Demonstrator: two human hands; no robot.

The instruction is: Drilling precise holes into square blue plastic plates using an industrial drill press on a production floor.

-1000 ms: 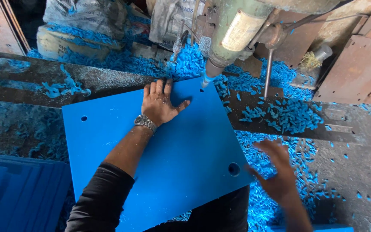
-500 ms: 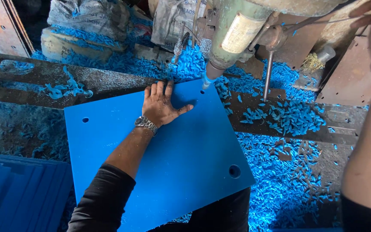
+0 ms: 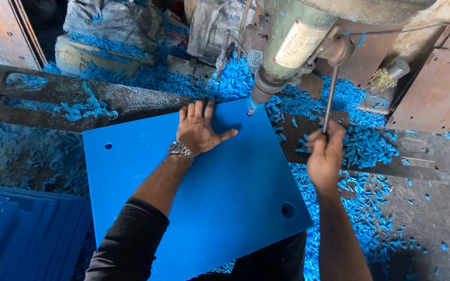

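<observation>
A large blue plastic sheet (image 3: pixel 225 198) lies on the drill press table, with drilled holes near its left and lower right corners. My left hand (image 3: pixel 199 130) presses flat on the sheet's far edge, fingers spread, a metal watch on the wrist. The green drill press head (image 3: pixel 292 47) hangs above, its bit tip (image 3: pixel 251 108) at the sheet's far right corner. My right hand (image 3: pixel 325 152) is closed around the lower end of the press's thin metal feed lever (image 3: pixel 330 93).
Blue plastic shavings (image 3: pixel 371 145) cover the dark metal table (image 3: pixel 131 101) and the ground. A stack of blue sheets (image 3: pixel 22 234) sits at lower left. Rusty metal plates (image 3: pixel 433 93) lean at right; sacks (image 3: pixel 110 21) lie behind.
My right hand left the sheet's lower right corner, rose out of view, and now grips the feed lever. The left hand and the sheet stay in place.
</observation>
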